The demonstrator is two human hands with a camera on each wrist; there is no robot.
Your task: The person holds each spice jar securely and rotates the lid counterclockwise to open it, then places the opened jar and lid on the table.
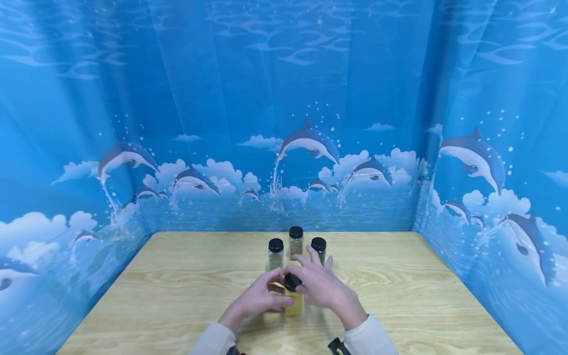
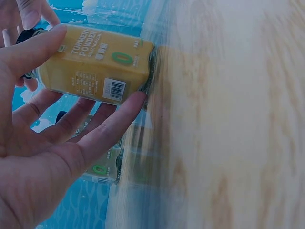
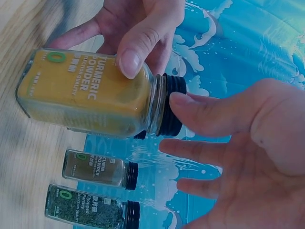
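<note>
A square glass jar of turmeric powder [image 1: 293, 306] stands upright near the middle of the table, its label legible in both wrist views. My left hand [image 1: 257, 297] grips the jar's body, thumb on one face and fingers on the opposite side. At the top, the thumb and forefinger of my right hand [image 1: 323, 287] pinch the black screw cap [image 3: 174, 106], while its other fingers spread away. The cap sits on the jar's threaded neck, and some glass thread shows below it in the right wrist view.
Behind the hands stand three more black-capped jars: a pale-looking one [image 1: 275, 257] at left, cumin powder [image 3: 97, 169] at the back, and chopped parsley [image 3: 86, 208] at right. The wood-grain table [image 1: 177, 291] meets a blue dolphin-print curtain [image 1: 248, 98] at the back and sides.
</note>
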